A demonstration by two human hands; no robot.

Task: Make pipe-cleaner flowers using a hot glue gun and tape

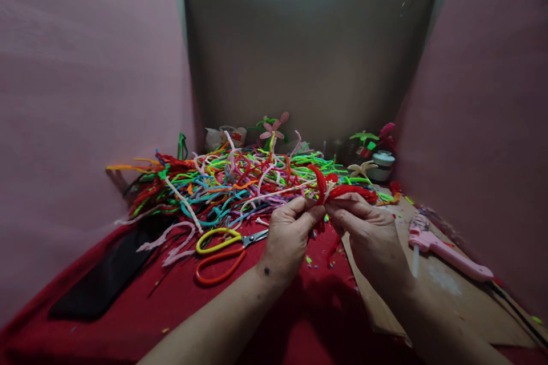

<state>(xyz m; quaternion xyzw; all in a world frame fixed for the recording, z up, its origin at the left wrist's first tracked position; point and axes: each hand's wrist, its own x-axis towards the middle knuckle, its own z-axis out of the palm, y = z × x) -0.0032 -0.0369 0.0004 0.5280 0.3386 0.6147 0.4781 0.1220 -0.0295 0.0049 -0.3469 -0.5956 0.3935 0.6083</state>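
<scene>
Both of my hands meet in front of the pile, pinching a flower of red pipe cleaners (350, 189) with pale stamens at its centre. My left hand (287, 239) closes thumb and fingers on the flower's left side, below an upright red petal. My right hand (363, 227) grips its right side, where another red petal points right. Its lower part is mostly hidden by my fingers. Left of my left hand lie scissors (221, 278) with one yellow and one orange-red handle, blades parted a little. A heap of many-coloured pipe cleaners (240, 182) spreads behind my hands.
A pink glue gun (454, 256) lies on a cardboard sheet (445, 296) at right, its cord trailing to the edge. A dark flat object (98, 279) rests at left on the red cloth (162, 331). A lidded jar (382, 166) and made flowers (273, 126) stand behind.
</scene>
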